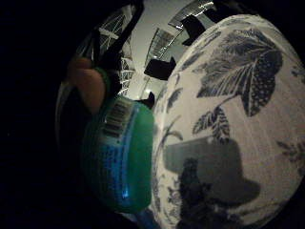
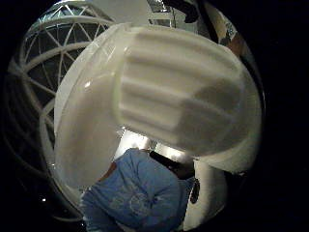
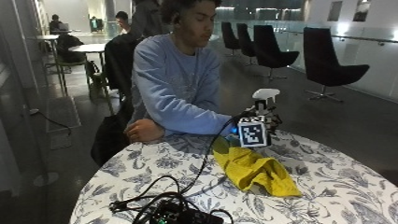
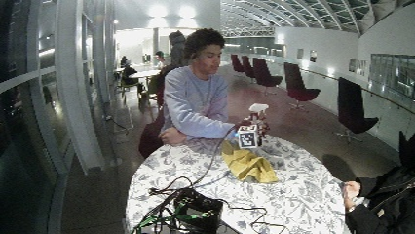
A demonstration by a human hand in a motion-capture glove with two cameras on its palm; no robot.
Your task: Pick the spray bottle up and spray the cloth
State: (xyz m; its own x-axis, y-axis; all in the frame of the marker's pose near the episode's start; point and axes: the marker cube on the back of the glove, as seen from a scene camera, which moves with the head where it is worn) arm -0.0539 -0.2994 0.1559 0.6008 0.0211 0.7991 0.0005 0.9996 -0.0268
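Observation:
My gloved right hand (image 3: 264,117) grips the spray bottle and holds it upright above the far side of the round table (image 3: 348,186). The bottle's white spray head (image 3: 266,94) sticks up over the hand. In the little finger side palm view the green bottle body (image 1: 119,157) with its barcode label lies against the palm. The white spray head (image 2: 178,96) fills the thumb side palm view. A crumpled yellow cloth (image 3: 255,170) lies on the floral tablecloth (image 1: 228,119) just below and in front of the hand (image 4: 254,127).
The person's bare left hand (image 3: 144,130) rests at the table's far left edge. A black device with tangled cables (image 3: 180,214) sits at the near edge. Another person (image 4: 383,195) sits at the right of the table. Black chairs (image 3: 330,60) stand behind.

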